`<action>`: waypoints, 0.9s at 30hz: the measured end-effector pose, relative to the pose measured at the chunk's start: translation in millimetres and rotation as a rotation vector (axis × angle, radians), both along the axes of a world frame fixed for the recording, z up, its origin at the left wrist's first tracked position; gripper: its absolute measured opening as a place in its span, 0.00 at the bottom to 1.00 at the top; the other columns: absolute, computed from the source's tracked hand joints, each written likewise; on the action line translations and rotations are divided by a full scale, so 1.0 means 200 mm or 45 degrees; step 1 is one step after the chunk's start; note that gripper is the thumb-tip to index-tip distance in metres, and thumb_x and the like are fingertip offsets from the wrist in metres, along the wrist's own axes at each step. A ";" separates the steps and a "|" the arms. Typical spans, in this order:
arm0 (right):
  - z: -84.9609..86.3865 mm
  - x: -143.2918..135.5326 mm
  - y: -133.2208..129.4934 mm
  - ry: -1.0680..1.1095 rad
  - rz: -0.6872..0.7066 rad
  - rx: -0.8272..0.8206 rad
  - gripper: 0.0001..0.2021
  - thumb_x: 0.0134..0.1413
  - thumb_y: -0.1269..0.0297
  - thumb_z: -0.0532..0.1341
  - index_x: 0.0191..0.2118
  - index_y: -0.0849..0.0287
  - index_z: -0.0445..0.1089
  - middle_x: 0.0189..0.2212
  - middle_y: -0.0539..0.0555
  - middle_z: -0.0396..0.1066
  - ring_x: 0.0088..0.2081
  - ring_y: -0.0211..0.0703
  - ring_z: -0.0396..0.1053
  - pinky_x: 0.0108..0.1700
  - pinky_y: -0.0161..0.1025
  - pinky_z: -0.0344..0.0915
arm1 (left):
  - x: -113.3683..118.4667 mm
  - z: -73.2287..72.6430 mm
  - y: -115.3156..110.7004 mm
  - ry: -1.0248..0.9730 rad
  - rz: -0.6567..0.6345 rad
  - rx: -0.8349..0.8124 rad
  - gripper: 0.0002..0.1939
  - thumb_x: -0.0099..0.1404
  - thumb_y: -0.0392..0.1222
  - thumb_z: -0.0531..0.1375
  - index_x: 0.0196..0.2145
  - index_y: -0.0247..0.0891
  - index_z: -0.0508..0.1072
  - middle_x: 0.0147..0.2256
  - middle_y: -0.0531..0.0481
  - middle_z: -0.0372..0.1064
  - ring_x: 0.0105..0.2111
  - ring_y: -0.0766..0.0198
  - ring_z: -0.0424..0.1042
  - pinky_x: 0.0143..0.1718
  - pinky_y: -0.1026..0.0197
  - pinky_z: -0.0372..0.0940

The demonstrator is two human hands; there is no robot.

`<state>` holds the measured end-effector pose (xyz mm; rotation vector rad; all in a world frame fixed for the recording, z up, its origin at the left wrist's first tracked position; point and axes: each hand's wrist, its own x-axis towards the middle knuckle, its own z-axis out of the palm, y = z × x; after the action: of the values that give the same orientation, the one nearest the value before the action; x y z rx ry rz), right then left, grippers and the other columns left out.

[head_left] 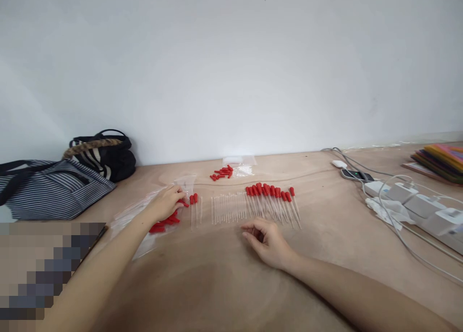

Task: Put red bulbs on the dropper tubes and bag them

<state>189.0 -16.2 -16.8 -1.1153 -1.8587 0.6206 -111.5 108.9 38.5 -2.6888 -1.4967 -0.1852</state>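
Your left hand was over a plastic bag, its fingertips at the red rubber bulbs heaped there; whether they had gripped one, you couldn't tell. Your right hand was loosely curled near the tabletop, thumb and fingers apart, with nothing visible in it.

The work looked partly done. Just beyond your right hand, a large group of clear pipettes had red bulbs on their ends. Beside them, to the left, a row of bare tubes had none. Two more bulb-topped pipettes lay near your left hand, beside what looked like another bare one. A smaller pile of loose bulbs lay farther back.
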 end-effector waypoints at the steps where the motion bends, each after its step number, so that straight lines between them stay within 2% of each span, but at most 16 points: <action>1: 0.00 0.00 0.00 -0.002 0.005 0.003 0.07 0.49 0.70 0.55 0.34 0.59 0.69 0.23 0.50 0.67 0.25 0.35 0.63 0.27 0.32 0.60 | 0.00 0.01 0.00 -0.011 -0.005 0.006 0.08 0.55 0.39 0.53 0.28 0.41 0.72 0.32 0.49 0.63 0.37 0.59 0.63 0.40 0.60 0.57; 4: 0.00 0.00 0.00 -0.013 0.013 0.008 0.07 0.49 0.70 0.55 0.33 0.59 0.69 0.24 0.50 0.68 0.25 0.35 0.64 0.27 0.32 0.60 | 0.03 0.04 -0.05 -0.071 -0.015 0.041 0.09 0.58 0.40 0.50 0.30 0.39 0.70 0.34 0.48 0.64 0.38 0.59 0.63 0.41 0.60 0.57; 6: 0.00 0.00 0.00 -0.032 0.007 0.006 0.07 0.49 0.70 0.55 0.32 0.59 0.70 0.25 0.51 0.70 0.26 0.36 0.64 0.29 0.33 0.60 | 0.08 0.04 -0.12 -0.206 0.027 0.046 0.10 0.59 0.42 0.49 0.32 0.38 0.68 0.33 0.48 0.66 0.36 0.60 0.65 0.39 0.61 0.59; 8: 0.00 0.00 0.00 -0.062 -0.013 0.002 0.06 0.49 0.69 0.56 0.31 0.58 0.70 0.25 0.51 0.70 0.25 0.35 0.64 0.33 0.36 0.60 | 0.16 0.01 -0.23 -0.410 0.110 -0.006 0.09 0.58 0.42 0.50 0.33 0.38 0.67 0.31 0.49 0.68 0.31 0.61 0.67 0.34 0.63 0.60; 10: 0.00 0.00 0.00 -0.097 -0.043 0.005 0.06 0.49 0.67 0.56 0.29 0.57 0.70 0.24 0.49 0.70 0.23 0.34 0.63 0.39 0.41 0.58 | 0.25 -0.04 -0.35 -0.515 0.071 -0.117 0.08 0.58 0.43 0.51 0.32 0.40 0.68 0.29 0.51 0.70 0.29 0.62 0.68 0.31 0.64 0.60; 12: 0.00 0.00 0.00 -0.125 -0.068 0.008 0.06 0.49 0.66 0.56 0.28 0.57 0.70 0.23 0.49 0.70 0.23 0.34 0.62 0.42 0.44 0.56 | 0.34 -0.08 -0.46 -0.469 -0.041 -0.229 0.07 0.58 0.42 0.52 0.31 0.41 0.69 0.29 0.52 0.71 0.30 0.62 0.68 0.32 0.64 0.60; 15: 0.00 0.01 0.01 -0.142 -0.086 0.013 0.06 0.49 0.65 0.57 0.27 0.57 0.70 0.22 0.49 0.70 0.23 0.35 0.63 0.40 0.42 0.54 | 0.40 -0.10 -0.52 -0.446 -0.073 -0.209 0.08 0.58 0.43 0.52 0.29 0.41 0.70 0.29 0.51 0.70 0.29 0.62 0.68 0.31 0.63 0.60; 17: 0.00 0.01 0.01 -0.143 -0.086 0.013 0.06 0.49 0.65 0.57 0.26 0.57 0.70 0.22 0.49 0.70 0.24 0.35 0.63 0.38 0.41 0.54 | 0.40 -0.09 -0.49 -0.423 -0.016 -0.052 0.09 0.58 0.45 0.52 0.28 0.41 0.70 0.30 0.50 0.69 0.31 0.60 0.67 0.34 0.61 0.59; 20: 0.00 0.02 0.02 -0.148 -0.078 0.010 0.06 0.49 0.66 0.57 0.26 0.57 0.70 0.23 0.48 0.70 0.25 0.35 0.64 0.39 0.40 0.52 | 0.39 -0.04 -0.36 -0.215 0.267 0.229 0.12 0.57 0.47 0.52 0.27 0.39 0.71 0.31 0.46 0.67 0.36 0.54 0.64 0.39 0.55 0.57; 23: 0.00 0.01 0.02 -0.160 -0.076 0.003 0.06 0.49 0.66 0.57 0.26 0.57 0.70 0.23 0.48 0.70 0.25 0.35 0.63 0.38 0.40 0.51 | 0.40 -0.03 -0.22 0.000 0.513 0.258 0.13 0.55 0.45 0.52 0.25 0.36 0.73 0.34 0.40 0.66 0.41 0.47 0.61 0.39 0.51 0.55; 27: 0.00 0.02 0.02 -0.174 -0.074 0.012 0.05 0.48 0.68 0.57 0.26 0.57 0.70 0.22 0.48 0.69 0.25 0.35 0.63 0.37 0.39 0.50 | 0.45 -0.06 -0.13 0.017 0.598 0.230 0.13 0.51 0.40 0.54 0.26 0.27 0.75 0.39 0.30 0.63 0.45 0.39 0.56 0.42 0.47 0.51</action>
<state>192.3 -12.6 -17.5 -1.2274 -1.9350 0.5126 -22.0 83.8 25.8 -2.1273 -1.9450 -0.2599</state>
